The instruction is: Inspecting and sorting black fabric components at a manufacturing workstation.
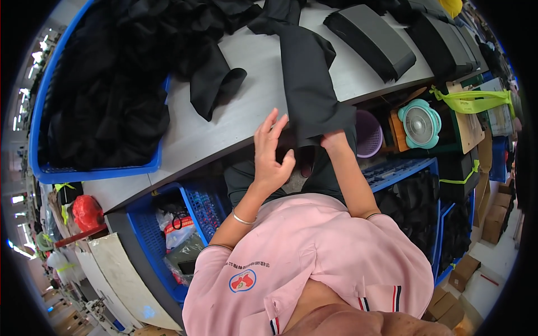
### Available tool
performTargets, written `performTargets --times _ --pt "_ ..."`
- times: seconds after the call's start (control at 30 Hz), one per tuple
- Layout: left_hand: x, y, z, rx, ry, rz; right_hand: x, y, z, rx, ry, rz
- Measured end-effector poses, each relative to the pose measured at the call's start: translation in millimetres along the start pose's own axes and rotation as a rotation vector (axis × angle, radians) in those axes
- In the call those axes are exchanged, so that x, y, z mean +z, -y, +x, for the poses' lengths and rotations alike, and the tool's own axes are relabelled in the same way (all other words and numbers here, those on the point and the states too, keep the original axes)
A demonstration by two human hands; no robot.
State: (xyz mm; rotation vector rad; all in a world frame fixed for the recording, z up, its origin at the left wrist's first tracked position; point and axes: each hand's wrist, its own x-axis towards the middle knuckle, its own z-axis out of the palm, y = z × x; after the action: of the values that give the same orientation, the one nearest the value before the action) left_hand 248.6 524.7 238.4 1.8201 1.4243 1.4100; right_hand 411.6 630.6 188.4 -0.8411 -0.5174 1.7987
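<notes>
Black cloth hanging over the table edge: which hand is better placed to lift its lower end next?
Probably the right hand: it meets the black cloth at its lower end, fingertips partly hidden. The left hand is spread open to the cloth's left, with no visible grip.

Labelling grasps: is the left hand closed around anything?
No, the left hand is open beside the black cloth, holding nothing.

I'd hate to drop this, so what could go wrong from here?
The black cloth overhangs the edge of the table; it might slide off if the right hand, its fingers hidden, loses it, since the left hand is open and empty. Its far end lies near other dark cloth, so pulling could perhaps drag that along.
</notes>
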Motion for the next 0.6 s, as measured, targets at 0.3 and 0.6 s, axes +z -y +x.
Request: performTargets --times 0.3,0.6 --pt "38 -11 16 -0.124 -0.203 -0.001 20 17 -22 -0.046 0.022 0.054" --pt "56 -19 8 -0.093 -0.29 -0.115 3 -1 -15 -0.025 0.242 0.301"
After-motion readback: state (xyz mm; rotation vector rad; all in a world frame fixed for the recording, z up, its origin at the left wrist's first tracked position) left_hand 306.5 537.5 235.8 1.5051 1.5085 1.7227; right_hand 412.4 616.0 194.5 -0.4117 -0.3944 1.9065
